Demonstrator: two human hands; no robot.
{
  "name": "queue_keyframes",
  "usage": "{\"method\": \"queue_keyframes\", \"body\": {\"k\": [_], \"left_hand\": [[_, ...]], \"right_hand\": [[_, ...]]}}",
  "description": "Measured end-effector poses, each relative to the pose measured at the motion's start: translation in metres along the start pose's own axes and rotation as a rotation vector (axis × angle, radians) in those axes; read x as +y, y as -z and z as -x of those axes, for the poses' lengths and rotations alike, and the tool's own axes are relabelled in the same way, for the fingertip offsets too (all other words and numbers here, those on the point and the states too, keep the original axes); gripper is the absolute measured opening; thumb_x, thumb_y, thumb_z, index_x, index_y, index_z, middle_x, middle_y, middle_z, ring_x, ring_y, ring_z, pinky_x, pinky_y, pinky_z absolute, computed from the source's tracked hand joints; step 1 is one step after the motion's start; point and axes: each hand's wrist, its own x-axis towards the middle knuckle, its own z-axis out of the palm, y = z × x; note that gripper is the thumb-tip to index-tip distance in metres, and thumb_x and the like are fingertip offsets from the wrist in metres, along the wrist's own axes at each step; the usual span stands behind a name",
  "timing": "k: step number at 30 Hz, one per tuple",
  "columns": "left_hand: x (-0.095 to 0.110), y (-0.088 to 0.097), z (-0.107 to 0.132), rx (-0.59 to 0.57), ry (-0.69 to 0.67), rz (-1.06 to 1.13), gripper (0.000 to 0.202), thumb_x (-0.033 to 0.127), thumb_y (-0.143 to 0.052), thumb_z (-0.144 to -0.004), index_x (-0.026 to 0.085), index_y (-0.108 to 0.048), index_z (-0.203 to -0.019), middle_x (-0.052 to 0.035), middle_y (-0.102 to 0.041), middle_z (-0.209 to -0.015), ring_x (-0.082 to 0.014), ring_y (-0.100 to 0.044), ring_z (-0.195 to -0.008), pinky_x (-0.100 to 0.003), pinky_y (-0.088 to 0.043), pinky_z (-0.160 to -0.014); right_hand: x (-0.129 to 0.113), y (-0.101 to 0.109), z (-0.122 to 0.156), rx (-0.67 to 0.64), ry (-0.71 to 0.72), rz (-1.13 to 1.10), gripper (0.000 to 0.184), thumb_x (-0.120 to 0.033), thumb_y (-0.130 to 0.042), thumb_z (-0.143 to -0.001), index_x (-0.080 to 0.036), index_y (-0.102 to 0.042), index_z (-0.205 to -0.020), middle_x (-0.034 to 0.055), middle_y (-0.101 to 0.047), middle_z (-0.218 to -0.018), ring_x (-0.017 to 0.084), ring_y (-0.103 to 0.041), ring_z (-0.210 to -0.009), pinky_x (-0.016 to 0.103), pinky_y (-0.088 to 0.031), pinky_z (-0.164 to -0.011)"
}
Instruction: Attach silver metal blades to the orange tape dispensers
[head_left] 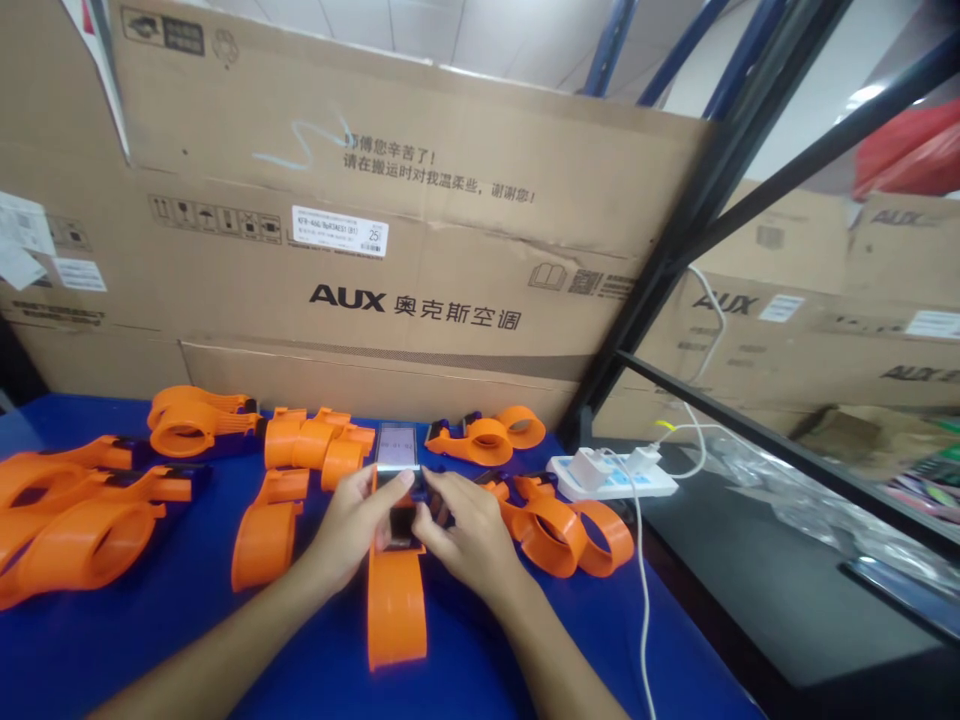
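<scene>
An orange tape dispenser (397, 610) is between my hands, over the blue tabletop, its wide ring toward me. My left hand (358, 520) is closed on its left side, with the thumb lying across the dark upper part. On the right side, my right hand (474, 532) has its fingers bent in against the same dark part. My fingers hide much of this dark part. Just beyond my fingertips is a small flat device (397, 445) with a pale screen; its lower end meets my left thumb. Another orange tape dispenser (264, 545) stands to the left of my left hand.
Several orange dispensers lie at left (90, 550), at the back (480, 440) and at right (555, 535). A white power strip (607, 475) with plugs sits by the table's right edge, its white cable (643, 600) running toward me. A large cardboard box (420, 270) and black rack post (675, 240) stand behind.
</scene>
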Motion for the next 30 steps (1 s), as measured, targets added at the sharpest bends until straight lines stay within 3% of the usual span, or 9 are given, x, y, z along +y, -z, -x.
{"method": "queue_keyframes", "body": {"k": [10,15,20,23,30], "left_hand": [[0.002,0.001,-0.001,-0.037,0.021,0.036,0.038,0.054,-0.077,-0.083,0.02,-0.06,-0.081,0.0082,-0.043,-0.04,-0.0089,-0.038,-0.033,-0.021,-0.033,-0.039],[0.011,0.001,0.0,-0.071,0.056,0.094,0.036,0.046,-0.084,-0.078,0.02,-0.059,-0.082,0.0106,-0.039,-0.041,-0.0058,-0.032,-0.033,-0.019,-0.028,-0.038],[0.016,0.007,-0.005,0.07,0.079,0.143,0.039,0.047,-0.084,-0.076,0.02,-0.056,-0.079,0.0104,-0.039,-0.039,-0.0056,-0.032,-0.033,-0.019,-0.028,-0.04],[0.017,0.01,-0.007,0.076,0.11,0.182,0.04,0.05,-0.081,-0.079,0.021,-0.055,-0.076,0.0099,-0.036,-0.037,-0.007,-0.033,-0.034,-0.02,-0.03,-0.041],[0.016,0.006,-0.003,0.044,0.14,0.188,0.04,0.052,-0.082,-0.077,0.02,-0.057,-0.08,0.0095,-0.039,-0.037,-0.0073,-0.033,-0.034,-0.019,-0.03,-0.04]], "right_hand": [[0.001,0.003,-0.002,-0.012,0.001,0.003,0.028,-0.02,-0.053,-0.096,-0.016,-0.065,-0.121,0.0057,-0.07,-0.08,0.019,-0.065,-0.067,0.031,-0.054,-0.066],[-0.004,0.012,-0.007,0.065,-0.155,-0.099,0.02,-0.016,-0.049,-0.095,-0.02,-0.069,-0.099,0.0045,-0.074,-0.085,0.018,-0.069,-0.074,0.027,-0.053,-0.072],[0.0,0.016,-0.012,0.121,-0.383,-0.031,0.019,-0.027,-0.053,-0.095,-0.02,-0.07,-0.089,0.0025,-0.07,-0.074,0.018,-0.064,-0.066,0.027,-0.048,-0.063],[0.011,0.017,-0.013,0.16,-0.444,0.013,0.023,-0.034,-0.054,-0.095,-0.02,-0.069,-0.086,0.002,-0.068,-0.071,0.018,-0.06,-0.063,0.027,-0.044,-0.059],[0.032,0.014,-0.009,0.028,-0.533,0.136,0.021,-0.031,-0.055,-0.094,-0.022,-0.068,-0.081,0.0026,-0.069,-0.068,0.021,-0.064,-0.062,0.029,-0.041,-0.059]]}}
